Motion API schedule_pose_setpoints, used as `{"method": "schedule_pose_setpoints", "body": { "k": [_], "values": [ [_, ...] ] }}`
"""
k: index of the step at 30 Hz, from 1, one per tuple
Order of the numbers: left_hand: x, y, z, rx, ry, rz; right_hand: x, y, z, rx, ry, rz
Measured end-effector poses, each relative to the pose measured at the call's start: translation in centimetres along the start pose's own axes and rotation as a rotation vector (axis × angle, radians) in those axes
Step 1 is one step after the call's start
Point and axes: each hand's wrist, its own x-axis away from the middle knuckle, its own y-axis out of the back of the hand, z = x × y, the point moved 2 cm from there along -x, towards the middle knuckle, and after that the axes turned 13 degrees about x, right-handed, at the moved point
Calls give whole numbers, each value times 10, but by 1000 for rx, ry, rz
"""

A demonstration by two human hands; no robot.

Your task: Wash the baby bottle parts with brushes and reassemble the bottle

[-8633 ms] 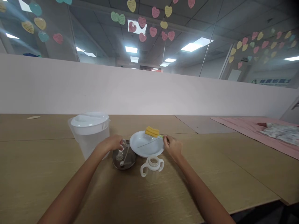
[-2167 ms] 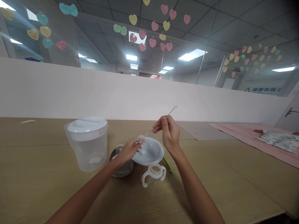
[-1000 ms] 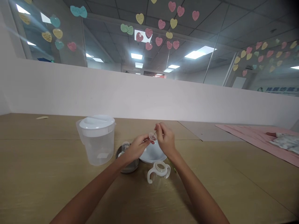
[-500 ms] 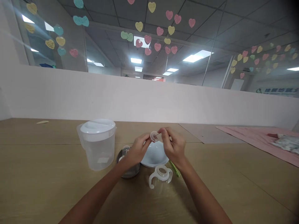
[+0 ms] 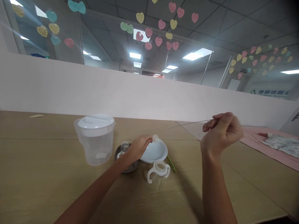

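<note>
My left hand [image 5: 139,147] is closed on a small translucent bottle nipple [image 5: 155,137], above the far part of a white bowl [image 5: 157,153]. Off to the right and raised, my right hand [image 5: 220,132] grips a long thin rod [image 5: 189,123] that points left; whether its tip bears bristles I cannot tell. In front of the bowl stands a clear baby bottle with a white two-handled collar [image 5: 160,168]. A dark round dish [image 5: 130,169] with a clear dome-shaped cap [image 5: 124,147] in it lies partly hidden by my left wrist.
A lidded translucent pitcher [image 5: 98,143] stands left of the dish. A green-handled tool [image 5: 172,164] lies right of the bowl. At the far right is a pink cloth [image 5: 252,137] with a patterned fabric [image 5: 281,143] on it. A white wall [image 5: 140,96] closes off the table's back.
My right hand has swung right and up, drawing the thin rod away from the bottle nipple. My left hand keeps the nipple over the bowl. The view has shifted slightly.
</note>
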Motion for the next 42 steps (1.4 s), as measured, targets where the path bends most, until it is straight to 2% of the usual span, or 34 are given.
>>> {"method": "schedule_pose_setpoints", "body": {
  "k": [3, 6, 7, 10, 14, 16, 17, 18, 20, 21, 23, 26, 28, 30, 32, 34, 38, 42],
  "values": [
    [-1, -3, 13, 22, 53, -22, 9, -25, -61, 101, -230, 346],
    [-2, -5, 19, 41, 105, -31, 51, -54, -123, 198, -699, 802],
    [-3, -5, 20, 63, 112, -28, 67, -61, -137, 207, -772, 879],
    [-2, -6, 26, 130, 102, -11, 100, -71, -163, 218, -885, 977],
    [-1, -9, 34, 186, 124, -4, 108, -69, -164, 237, -937, 976],
    [-1, -8, 37, 263, 177, -44, 102, -68, -152, 218, -904, 992],
    [-2, -7, 38, 319, 207, -82, 99, -68, -143, 187, -871, 1043],
    [-2, -6, 39, 385, 233, -122, 96, -68, -131, 125, -811, 1155],
    [-3, -2, 40, 518, 267, -192, 96, -70, -105, -55, -686, 1520],
    [-3, -1, 40, 569, 276, -220, 96, -70, -93, -129, -626, 1652],
    [-2, 1, 42, 615, 299, -254, 98, -69, -76, -181, -526, 1756],
    [0, 4, 44, 522, 301, -278, 103, -70, -68, -145, -454, 1747],
    [2, 8, 43, 326, 280, -229, 107, -71, -72, -114, -433, 1751],
    [4, 14, 38, 6, 288, -89, 108, -71, -79, -78, -413, 1788],
    [8, 24, 33, -315, 356, 112, 107, -69, -90, -2, -359, 1848],
    [13, 38, 30, -493, 449, 249, 105, -67, -102, 131, -247, 1914],
    [23, 59, 33, -568, 579, 294, 113, -65, -123, 534, 15, 2002],
    [27, 59, 43, -586, 615, 307, 136, -67, -132, 730, 47, 1963]
  ]
}}
